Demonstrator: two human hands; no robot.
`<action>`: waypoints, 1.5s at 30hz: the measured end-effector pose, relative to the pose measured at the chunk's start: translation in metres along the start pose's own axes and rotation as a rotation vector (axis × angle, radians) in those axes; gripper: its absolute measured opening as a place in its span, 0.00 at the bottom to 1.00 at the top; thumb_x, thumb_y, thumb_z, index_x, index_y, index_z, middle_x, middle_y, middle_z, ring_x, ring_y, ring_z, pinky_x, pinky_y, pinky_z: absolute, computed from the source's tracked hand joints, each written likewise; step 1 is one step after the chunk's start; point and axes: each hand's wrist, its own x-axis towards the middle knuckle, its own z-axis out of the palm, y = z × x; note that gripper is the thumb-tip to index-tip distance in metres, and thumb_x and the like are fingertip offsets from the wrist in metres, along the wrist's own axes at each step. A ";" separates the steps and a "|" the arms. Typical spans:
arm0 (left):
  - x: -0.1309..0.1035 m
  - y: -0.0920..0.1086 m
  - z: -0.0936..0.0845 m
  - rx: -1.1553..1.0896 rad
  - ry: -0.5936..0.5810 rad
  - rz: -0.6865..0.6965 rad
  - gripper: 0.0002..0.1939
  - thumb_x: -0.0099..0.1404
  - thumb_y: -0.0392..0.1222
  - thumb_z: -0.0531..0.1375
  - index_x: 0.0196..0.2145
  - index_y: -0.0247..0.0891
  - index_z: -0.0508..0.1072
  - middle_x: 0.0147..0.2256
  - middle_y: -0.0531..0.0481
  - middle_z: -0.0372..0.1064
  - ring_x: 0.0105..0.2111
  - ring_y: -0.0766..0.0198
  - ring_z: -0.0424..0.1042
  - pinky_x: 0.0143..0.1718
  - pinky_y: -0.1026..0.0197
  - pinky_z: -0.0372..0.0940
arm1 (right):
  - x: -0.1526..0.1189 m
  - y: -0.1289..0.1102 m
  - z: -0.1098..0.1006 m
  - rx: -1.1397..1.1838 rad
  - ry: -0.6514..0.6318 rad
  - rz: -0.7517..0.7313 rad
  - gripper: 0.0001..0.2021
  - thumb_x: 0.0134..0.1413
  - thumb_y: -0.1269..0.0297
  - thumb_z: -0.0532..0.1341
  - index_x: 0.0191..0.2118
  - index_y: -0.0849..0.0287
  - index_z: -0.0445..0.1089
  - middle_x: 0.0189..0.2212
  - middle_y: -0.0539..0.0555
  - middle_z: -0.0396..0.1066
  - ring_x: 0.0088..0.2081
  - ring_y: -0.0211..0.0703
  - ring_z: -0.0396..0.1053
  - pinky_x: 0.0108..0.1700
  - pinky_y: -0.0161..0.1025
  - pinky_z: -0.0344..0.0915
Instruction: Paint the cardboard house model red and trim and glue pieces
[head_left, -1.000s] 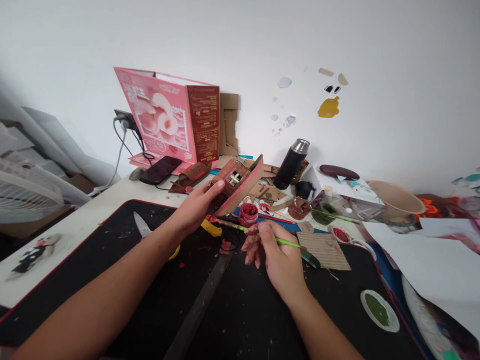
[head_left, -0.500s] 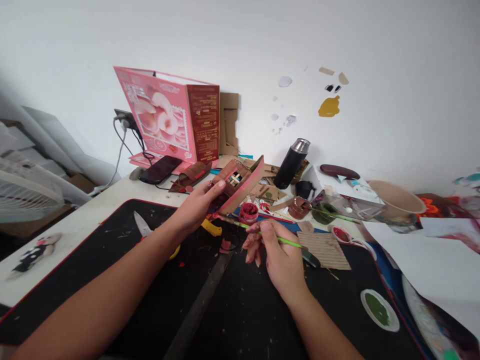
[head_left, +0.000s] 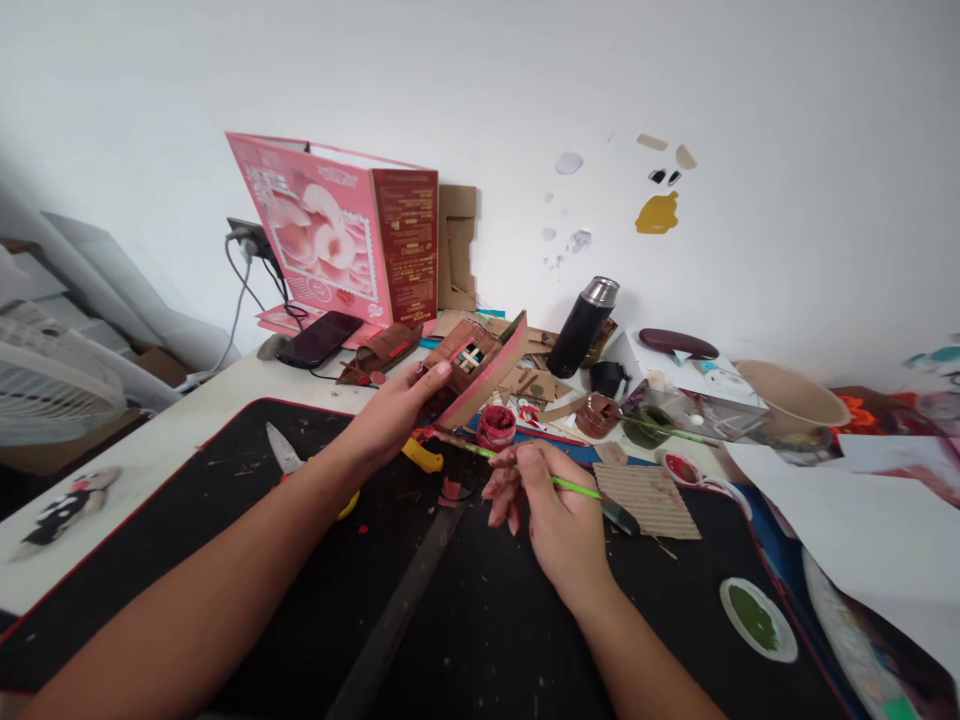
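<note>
My left hand (head_left: 401,405) grips a small brown model house (head_left: 466,358) with a paned window, tilted above the mat. A pink-painted strip runs along the edge of its roof or base panel. Between the thumb and fingers of my right hand (head_left: 551,505) is a green-handled paintbrush (head_left: 574,487), its tip pointing left at the house's lower edge; whether it touches I cannot tell. Just beyond the brush stands an open jar of red paint (head_left: 496,427). Under my left forearm lie scissors (head_left: 283,450) with yellow handles, partly covered.
A black mat (head_left: 480,620) covers the desk front, with a ruler-like dark strip (head_left: 405,595) on it. Behind stand a black thermos (head_left: 581,330), a brown paint jar (head_left: 598,415) and a green paint jar (head_left: 648,425). A corrugated cardboard piece (head_left: 649,500) and a green-paint lid (head_left: 757,620) lie right.
Both hands keep nearly the same place. The right hand and paintbrush have shifted very slightly left; the house stays in my left hand.
</note>
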 end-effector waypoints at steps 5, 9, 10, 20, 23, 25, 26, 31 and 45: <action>0.001 -0.003 -0.004 0.012 -0.017 0.005 0.31 0.55 0.71 0.76 0.37 0.40 0.82 0.38 0.43 0.84 0.41 0.49 0.81 0.45 0.52 0.74 | 0.003 0.001 -0.003 0.012 0.093 -0.053 0.26 0.69 0.37 0.66 0.37 0.59 0.80 0.24 0.54 0.80 0.18 0.39 0.76 0.16 0.29 0.60; 0.001 -0.003 -0.003 -0.005 -0.003 -0.007 0.31 0.54 0.71 0.76 0.37 0.39 0.81 0.38 0.45 0.83 0.40 0.50 0.81 0.44 0.53 0.74 | 0.003 -0.001 -0.001 0.025 0.027 -0.010 0.27 0.67 0.36 0.68 0.37 0.60 0.79 0.24 0.55 0.80 0.17 0.38 0.75 0.16 0.28 0.60; 0.001 -0.003 -0.003 -0.008 0.000 -0.010 0.32 0.54 0.71 0.77 0.38 0.39 0.80 0.38 0.45 0.83 0.40 0.50 0.81 0.44 0.53 0.74 | 0.002 -0.002 0.000 0.023 0.008 0.001 0.27 0.67 0.36 0.68 0.37 0.60 0.79 0.24 0.55 0.81 0.17 0.38 0.75 0.16 0.28 0.60; 0.001 -0.003 -0.004 -0.008 -0.026 0.004 0.31 0.55 0.71 0.76 0.38 0.40 0.81 0.39 0.44 0.84 0.41 0.50 0.81 0.47 0.52 0.74 | 0.005 -0.006 -0.002 0.017 0.068 -0.030 0.28 0.65 0.34 0.68 0.37 0.59 0.79 0.23 0.54 0.80 0.16 0.39 0.73 0.16 0.30 0.60; 0.001 -0.002 -0.002 -0.018 -0.019 -0.007 0.32 0.54 0.71 0.76 0.39 0.39 0.81 0.40 0.43 0.84 0.41 0.49 0.82 0.47 0.51 0.74 | 0.003 -0.005 0.000 0.008 0.010 -0.002 0.27 0.66 0.35 0.68 0.37 0.59 0.79 0.24 0.55 0.81 0.17 0.39 0.75 0.16 0.29 0.59; 0.001 -0.001 -0.002 -0.014 -0.012 -0.012 0.32 0.54 0.71 0.76 0.39 0.40 0.81 0.40 0.43 0.84 0.42 0.49 0.82 0.46 0.51 0.74 | 0.001 -0.003 0.001 -0.009 -0.015 0.013 0.27 0.67 0.36 0.68 0.37 0.59 0.79 0.25 0.55 0.81 0.18 0.40 0.76 0.16 0.29 0.60; 0.001 -0.002 -0.002 -0.009 -0.008 -0.010 0.32 0.53 0.71 0.76 0.39 0.40 0.81 0.40 0.43 0.84 0.41 0.48 0.82 0.46 0.51 0.74 | 0.001 -0.003 0.001 -0.015 -0.014 0.011 0.27 0.67 0.36 0.67 0.37 0.59 0.79 0.25 0.55 0.81 0.18 0.40 0.76 0.16 0.29 0.60; 0.001 -0.004 -0.004 0.020 -0.006 0.010 0.30 0.56 0.71 0.75 0.37 0.41 0.81 0.39 0.44 0.84 0.41 0.50 0.81 0.46 0.52 0.74 | 0.003 -0.002 -0.003 -0.002 0.079 -0.037 0.27 0.68 0.35 0.67 0.37 0.59 0.80 0.24 0.55 0.80 0.17 0.40 0.75 0.16 0.29 0.60; 0.002 -0.005 -0.005 0.009 -0.009 0.002 0.32 0.55 0.72 0.76 0.39 0.40 0.81 0.38 0.44 0.83 0.41 0.49 0.81 0.45 0.53 0.73 | 0.002 -0.004 -0.002 -0.025 0.041 -0.016 0.27 0.67 0.35 0.67 0.37 0.59 0.79 0.25 0.55 0.81 0.17 0.40 0.75 0.16 0.30 0.60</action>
